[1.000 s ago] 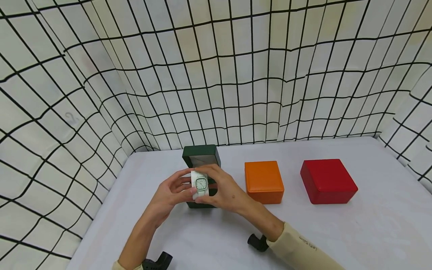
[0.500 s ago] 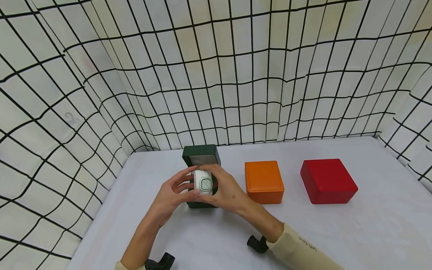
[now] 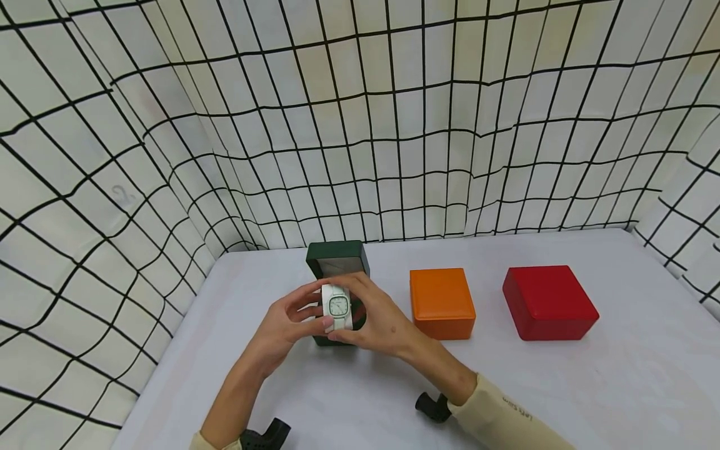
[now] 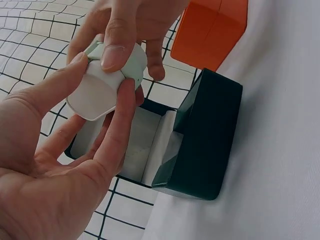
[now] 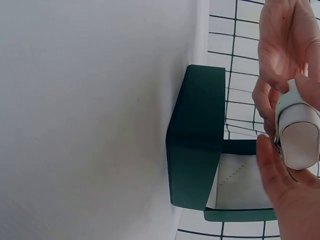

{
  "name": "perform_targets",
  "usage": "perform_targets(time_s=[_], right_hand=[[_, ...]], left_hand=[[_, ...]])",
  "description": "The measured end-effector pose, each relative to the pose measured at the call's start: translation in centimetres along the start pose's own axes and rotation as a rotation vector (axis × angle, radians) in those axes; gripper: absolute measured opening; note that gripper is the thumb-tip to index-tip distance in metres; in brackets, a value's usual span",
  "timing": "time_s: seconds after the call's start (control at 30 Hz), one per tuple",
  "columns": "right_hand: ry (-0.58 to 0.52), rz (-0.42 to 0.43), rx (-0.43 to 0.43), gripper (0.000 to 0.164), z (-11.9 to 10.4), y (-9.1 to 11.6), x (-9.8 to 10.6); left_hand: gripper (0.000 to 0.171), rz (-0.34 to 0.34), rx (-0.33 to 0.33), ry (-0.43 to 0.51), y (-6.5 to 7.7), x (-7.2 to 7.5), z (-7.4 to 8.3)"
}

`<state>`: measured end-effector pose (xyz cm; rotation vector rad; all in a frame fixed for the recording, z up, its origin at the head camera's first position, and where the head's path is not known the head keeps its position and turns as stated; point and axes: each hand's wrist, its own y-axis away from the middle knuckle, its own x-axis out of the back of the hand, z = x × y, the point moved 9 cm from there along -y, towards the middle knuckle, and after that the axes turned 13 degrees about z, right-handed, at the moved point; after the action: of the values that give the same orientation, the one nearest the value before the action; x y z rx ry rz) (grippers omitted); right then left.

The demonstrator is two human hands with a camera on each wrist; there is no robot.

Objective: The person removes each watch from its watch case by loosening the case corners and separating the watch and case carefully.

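Note:
A white wristwatch with a squarish face and a pale mint strap is wrapped round a white watch cushion. My left hand pinches the cushion's left end between thumb and fingers. From the other side my right hand grips the watch and cushion, thumb below and fingers over the top in the head view. Just behind both hands stands a dark green watch box, lid raised, its pale inside showing in both wrist views. The hands hide much of its base in the head view.
To the right of the green box stand a closed orange box and, farther right, a closed red box. A white cloth covers the table. White sheeting with a black grid rises behind and at the sides.
Between the hands, the watch and cushion turned rightward, then back, so the face points more towards the head camera again. Both hands stay in nearly the same place.

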<state>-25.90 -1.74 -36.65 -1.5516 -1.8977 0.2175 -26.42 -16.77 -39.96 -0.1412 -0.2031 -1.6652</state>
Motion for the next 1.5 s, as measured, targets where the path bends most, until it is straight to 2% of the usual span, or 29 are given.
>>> perform_targets(time_s=[0.17, 0.47, 0.9, 1.5], right_hand=[[-0.017, 0.014, -0.023, 0.075, 0.28, 0.2, -0.06], [-0.032, 0.009, -0.028, 0.078, 0.12, 0.16, -0.18], [-0.05, 0.005, -0.051, 0.078, 0.11, 0.26, -0.34], [-0.068, -0.011, -0.072, 0.079, 0.43, 0.28, -0.47]], left_hand=[[0.077, -0.017, -0.034, -0.006, 0.06, -0.28, 0.32], [0.077, 0.041, -0.06, -0.036, 0.22, 0.06, 0.62], [0.08, 0.035, -0.013, -0.039, 0.02, 0.35, 0.02], [0.083, 0.019, -0.002, -0.024, -0.18, 0.44, -0.3]])
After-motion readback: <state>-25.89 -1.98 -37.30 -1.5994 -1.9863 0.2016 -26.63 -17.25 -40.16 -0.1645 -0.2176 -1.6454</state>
